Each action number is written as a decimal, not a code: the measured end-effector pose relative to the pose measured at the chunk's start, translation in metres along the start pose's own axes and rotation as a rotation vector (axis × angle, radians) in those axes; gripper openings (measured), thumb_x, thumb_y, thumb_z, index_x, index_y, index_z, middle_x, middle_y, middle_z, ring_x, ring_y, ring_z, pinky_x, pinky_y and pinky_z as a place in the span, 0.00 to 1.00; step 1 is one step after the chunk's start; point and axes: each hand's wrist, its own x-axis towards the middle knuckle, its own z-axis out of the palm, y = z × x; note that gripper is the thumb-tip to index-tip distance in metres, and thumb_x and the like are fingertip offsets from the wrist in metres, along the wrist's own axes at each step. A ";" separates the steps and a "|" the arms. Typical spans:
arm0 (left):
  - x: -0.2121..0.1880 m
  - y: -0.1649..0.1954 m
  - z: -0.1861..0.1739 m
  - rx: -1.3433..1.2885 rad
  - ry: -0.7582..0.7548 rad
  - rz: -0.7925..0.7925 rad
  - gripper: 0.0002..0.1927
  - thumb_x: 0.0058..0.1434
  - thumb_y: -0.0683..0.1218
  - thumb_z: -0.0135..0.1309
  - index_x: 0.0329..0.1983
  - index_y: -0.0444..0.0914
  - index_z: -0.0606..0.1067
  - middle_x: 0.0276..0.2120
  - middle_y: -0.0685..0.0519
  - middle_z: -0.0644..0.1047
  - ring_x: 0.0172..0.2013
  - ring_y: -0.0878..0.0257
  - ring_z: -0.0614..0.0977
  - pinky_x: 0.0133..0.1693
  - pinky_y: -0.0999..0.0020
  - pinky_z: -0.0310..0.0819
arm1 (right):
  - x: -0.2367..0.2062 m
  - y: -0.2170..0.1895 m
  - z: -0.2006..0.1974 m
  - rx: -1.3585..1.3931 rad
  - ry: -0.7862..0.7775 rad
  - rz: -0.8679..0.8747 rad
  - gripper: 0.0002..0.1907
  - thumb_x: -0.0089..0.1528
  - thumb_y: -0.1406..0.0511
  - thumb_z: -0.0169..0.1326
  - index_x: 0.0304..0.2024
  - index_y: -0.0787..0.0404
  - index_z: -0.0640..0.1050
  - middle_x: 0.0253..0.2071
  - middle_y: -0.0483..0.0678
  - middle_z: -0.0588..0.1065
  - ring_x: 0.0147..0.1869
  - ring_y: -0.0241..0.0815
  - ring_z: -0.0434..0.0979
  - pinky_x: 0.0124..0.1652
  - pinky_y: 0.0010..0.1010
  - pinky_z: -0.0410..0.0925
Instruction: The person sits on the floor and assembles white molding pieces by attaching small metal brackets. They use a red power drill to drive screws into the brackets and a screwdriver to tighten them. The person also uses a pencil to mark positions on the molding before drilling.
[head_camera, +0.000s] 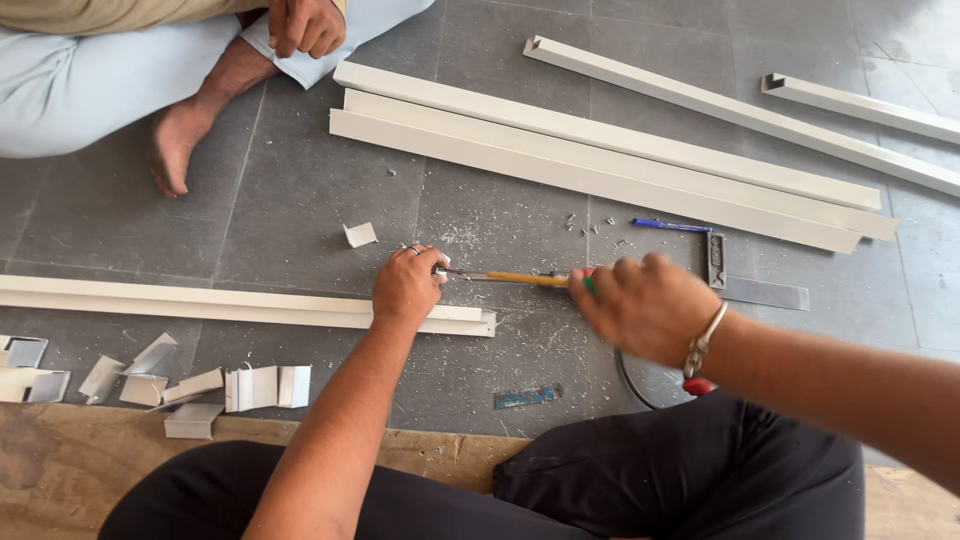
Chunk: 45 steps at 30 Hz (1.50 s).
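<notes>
A grey tiled floor (300, 200), dusted with pale shavings and swarf, runs under everything, with a strip of plywood board (60, 460) along the near edge. At far left lie several short off-cut pieces (190, 385) of white channel. Above them a long white trunking strip (200, 303) stretches rightwards, its cut end just under the left hand (405, 288). That hand is curled shut, fingertips pinching the metal tip of a screwdriver (515, 279) and steadying it at the strip's end. The yellow shank runs right into the right hand (645, 305), which is closed around the handle and blurred, so its exact grip cannot be told. Just right of that hand, a try square (745, 285) and a blue pen (670, 226) lie on the tiles. Behind them, 3 longer white sections (600, 150) lie stacked side by side.

The trunking looks light, thin-walled and somewhat flexible along its length, with smooth, slippery faces and likely sharp cut edges; it would best be held close to the worked end, pressed flat. Another person's foot (175, 140) rests at upper left.
</notes>
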 end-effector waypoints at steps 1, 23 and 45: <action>0.001 0.000 -0.001 0.003 -0.006 -0.004 0.09 0.55 0.45 0.66 0.39 0.45 0.80 0.40 0.56 0.81 0.45 0.56 0.80 0.48 0.59 0.76 | 0.000 0.003 -0.001 0.255 -0.178 0.193 0.28 0.66 0.53 0.51 0.66 0.55 0.71 0.35 0.47 0.80 0.34 0.37 0.80 0.32 0.30 0.73; -0.004 0.007 -0.004 0.005 -0.017 -0.066 0.09 0.57 0.46 0.65 0.41 0.47 0.79 0.41 0.58 0.80 0.47 0.58 0.80 0.48 0.60 0.76 | -0.007 -0.001 0.001 0.630 0.028 0.522 0.21 0.57 0.59 0.56 0.54 0.46 0.81 0.36 0.46 0.83 0.34 0.42 0.82 0.31 0.33 0.72; -0.006 0.010 -0.004 0.038 -0.036 -0.100 0.10 0.58 0.47 0.64 0.43 0.47 0.79 0.42 0.59 0.81 0.48 0.60 0.80 0.49 0.61 0.76 | -0.019 -0.026 0.013 0.395 0.138 0.301 0.25 0.53 0.60 0.59 0.53 0.57 0.78 0.26 0.44 0.79 0.25 0.41 0.76 0.25 0.34 0.69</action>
